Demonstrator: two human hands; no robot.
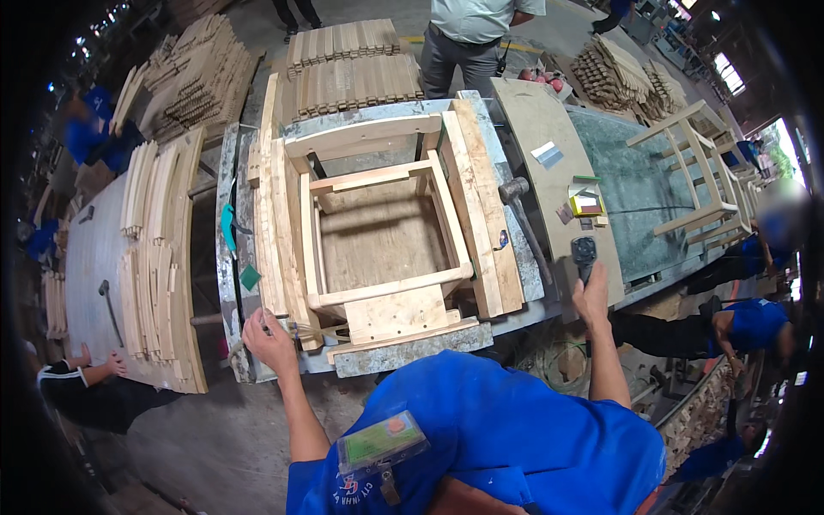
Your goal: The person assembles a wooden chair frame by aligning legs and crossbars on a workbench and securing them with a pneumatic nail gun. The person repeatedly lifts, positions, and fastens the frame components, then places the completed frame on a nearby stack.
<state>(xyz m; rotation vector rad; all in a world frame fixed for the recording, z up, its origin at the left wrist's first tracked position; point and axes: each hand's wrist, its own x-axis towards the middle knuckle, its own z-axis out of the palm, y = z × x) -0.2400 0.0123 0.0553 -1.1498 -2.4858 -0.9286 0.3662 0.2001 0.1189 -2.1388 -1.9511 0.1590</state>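
A wooden chair frame point(390, 286) lies in a wooden jig point(485, 232) on the bench in front of me. My left hand point(271, 345) is at the jig's near left corner, its fingers curled beside a small metal part; what they hold cannot be made out. Out to the right, my right hand point(592, 299) is closed round a mallet with a dark, worn head point(584, 250) that points away from me. A pale wooden block point(396, 312) with small holes sits against the frame's near rail.
Another hammer point(515, 190) rests along the jig's right side. A teal-handled tool point(227, 228) lies on the left edge. Slats point(150, 292) are stacked on the left table, and an assembled chair frame point(699, 163) stands at right. Several people are around, one point(470, 43) across the bench.
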